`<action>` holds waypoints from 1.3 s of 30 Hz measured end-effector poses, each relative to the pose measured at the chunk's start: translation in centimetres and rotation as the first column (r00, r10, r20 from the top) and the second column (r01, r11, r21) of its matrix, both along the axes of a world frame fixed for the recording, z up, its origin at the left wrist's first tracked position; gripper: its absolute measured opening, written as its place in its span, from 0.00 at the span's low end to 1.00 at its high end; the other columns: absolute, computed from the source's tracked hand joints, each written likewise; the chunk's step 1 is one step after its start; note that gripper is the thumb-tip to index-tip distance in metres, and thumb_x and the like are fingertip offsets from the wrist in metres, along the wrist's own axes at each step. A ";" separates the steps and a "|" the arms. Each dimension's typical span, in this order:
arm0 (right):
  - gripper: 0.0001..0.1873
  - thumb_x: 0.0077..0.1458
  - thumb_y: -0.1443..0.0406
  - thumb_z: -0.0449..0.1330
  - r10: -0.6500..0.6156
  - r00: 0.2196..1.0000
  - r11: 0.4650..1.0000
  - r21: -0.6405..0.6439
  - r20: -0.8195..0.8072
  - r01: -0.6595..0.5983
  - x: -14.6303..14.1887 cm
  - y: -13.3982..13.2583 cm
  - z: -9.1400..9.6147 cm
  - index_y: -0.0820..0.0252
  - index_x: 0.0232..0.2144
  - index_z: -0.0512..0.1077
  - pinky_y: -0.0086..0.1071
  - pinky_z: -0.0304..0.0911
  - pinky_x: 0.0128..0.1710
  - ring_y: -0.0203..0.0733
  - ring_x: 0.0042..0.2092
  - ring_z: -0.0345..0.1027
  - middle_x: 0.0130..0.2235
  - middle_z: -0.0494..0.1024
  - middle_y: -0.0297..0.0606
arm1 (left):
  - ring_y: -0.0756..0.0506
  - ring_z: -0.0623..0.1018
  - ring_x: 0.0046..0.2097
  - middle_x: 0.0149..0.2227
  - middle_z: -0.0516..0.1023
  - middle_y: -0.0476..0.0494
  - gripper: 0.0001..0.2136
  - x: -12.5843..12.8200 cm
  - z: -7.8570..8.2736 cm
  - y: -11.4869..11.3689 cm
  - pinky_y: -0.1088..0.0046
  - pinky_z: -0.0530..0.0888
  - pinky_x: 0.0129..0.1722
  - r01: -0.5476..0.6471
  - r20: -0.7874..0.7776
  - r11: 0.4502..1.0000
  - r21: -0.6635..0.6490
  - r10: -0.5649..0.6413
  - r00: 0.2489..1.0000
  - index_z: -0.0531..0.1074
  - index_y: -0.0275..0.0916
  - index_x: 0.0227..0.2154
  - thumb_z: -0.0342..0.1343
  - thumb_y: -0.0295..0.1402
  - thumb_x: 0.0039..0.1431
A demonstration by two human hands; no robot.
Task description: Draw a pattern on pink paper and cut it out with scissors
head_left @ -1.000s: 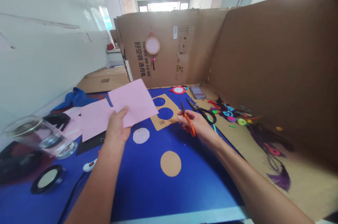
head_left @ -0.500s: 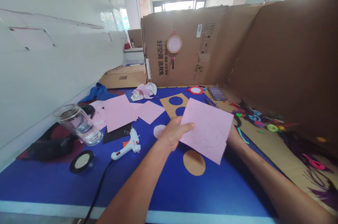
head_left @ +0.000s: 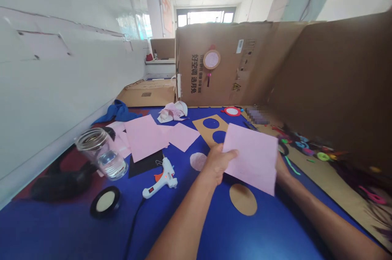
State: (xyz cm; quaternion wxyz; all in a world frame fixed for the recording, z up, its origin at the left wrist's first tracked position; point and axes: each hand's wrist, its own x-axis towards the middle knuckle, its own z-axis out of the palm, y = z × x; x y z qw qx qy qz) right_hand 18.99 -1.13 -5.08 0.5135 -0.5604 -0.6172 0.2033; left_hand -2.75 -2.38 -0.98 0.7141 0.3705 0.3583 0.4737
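Observation:
My left hand [head_left: 218,164] grips a square pink paper sheet [head_left: 251,158] at its lower left edge, with the thumb on top. My right hand [head_left: 282,170] sits behind the sheet's right edge, and the sheet hides its fingers. Nothing shows in it. Below the sheet lies a tan cardboard circle [head_left: 243,199]. A pale pink disc [head_left: 198,161] lies just left of my left hand. Above the sheet, a tan cardboard template [head_left: 206,134] with round holes is partly covered by it.
A blue tabletop [head_left: 245,235] holds pink sheets [head_left: 143,137], a white glue gun [head_left: 162,184], a glass jar [head_left: 102,153], a black tape roll [head_left: 105,202] and crumpled paper [head_left: 173,112]. Cardboard walls [head_left: 214,68] stand behind, with craft scraps [head_left: 309,149] at right.
The orange-handled scissors seen in my right hand a second ago no longer show. The pink sheet has moved right, in front of that hand. The view has turned, bringing the glue gun into sight.

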 end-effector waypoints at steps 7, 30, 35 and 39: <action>0.24 0.60 0.47 0.62 -0.050 0.933 0.995 -0.060 0.355 0.076 -0.7 0.5 0.9 0.57 0.45 0.84 0.36 0.63 0.32 0.48 0.31 0.75 0.31 0.83 0.40 | 0.44 0.87 0.34 0.35 0.88 0.44 0.17 -4.3 1.4 3.9 0.71 0.83 0.38 -0.482 0.132 0.779 -0.402 0.570 0.811 0.81 0.39 0.49 0.66 0.18 0.58; 0.25 0.51 0.47 0.71 0.019 0.981 0.996 -0.085 -0.191 -0.036 0.3 0.8 1.9 0.58 0.44 0.82 0.35 0.63 0.31 0.44 0.31 0.70 0.33 0.82 0.37 | 0.34 0.89 0.37 0.39 0.89 0.30 0.17 -3.2 2.1 1.6 0.58 0.87 0.40 -0.240 -0.034 0.970 0.023 0.241 0.970 0.83 0.31 0.44 0.74 0.24 0.49; 0.29 0.43 0.47 0.79 0.094 0.813 0.968 -0.139 -0.575 -0.210 0.7 0.5 3.7 0.57 0.40 0.78 0.31 0.62 0.24 0.36 0.25 0.66 0.33 0.84 0.37 | 0.34 0.89 0.37 0.41 0.89 0.29 0.19 -3.0 2.0 1.5 0.60 0.87 0.39 -0.216 -0.095 0.975 0.053 0.220 0.971 0.83 0.31 0.43 0.76 0.27 0.46; 0.31 0.40 0.47 0.81 0.154 0.724 0.934 -0.139 -0.672 -0.328 0.1 -0.1 4.6 0.57 0.39 0.77 0.28 0.60 0.21 0.34 0.24 0.66 0.34 0.84 0.36 | 0.35 0.89 0.37 0.40 0.89 0.29 0.20 -3.0 1.7 1.5 0.61 0.86 0.37 -0.175 -0.136 0.982 0.071 0.183 0.974 0.83 0.31 0.43 0.78 0.28 0.45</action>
